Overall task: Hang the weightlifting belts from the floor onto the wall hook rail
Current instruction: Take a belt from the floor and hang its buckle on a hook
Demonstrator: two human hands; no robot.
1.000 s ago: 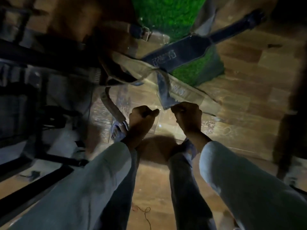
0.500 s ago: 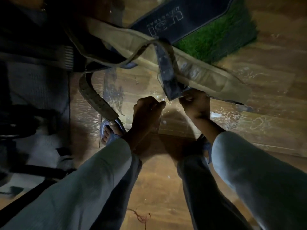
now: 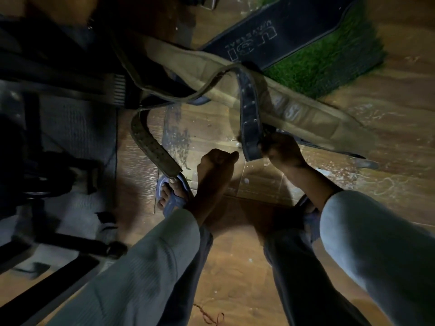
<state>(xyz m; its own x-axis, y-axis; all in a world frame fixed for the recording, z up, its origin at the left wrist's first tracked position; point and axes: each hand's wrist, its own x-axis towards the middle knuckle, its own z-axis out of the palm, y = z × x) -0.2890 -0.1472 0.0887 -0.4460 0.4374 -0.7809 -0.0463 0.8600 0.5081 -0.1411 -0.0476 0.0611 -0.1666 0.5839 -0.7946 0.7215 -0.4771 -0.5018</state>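
Belts piled on wood floor near its far edge: black belt lying partly on green turf mat, tan belt draped across it. From my feed, right hand grips black strap end, lifting it. Left hand curled into fist, holding nothing I can see. Tan strap tail ends at sandaled foot.

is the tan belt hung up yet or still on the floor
Still down: the tan belt sprawls over the wood floor, with the right hand gripping a black strap.
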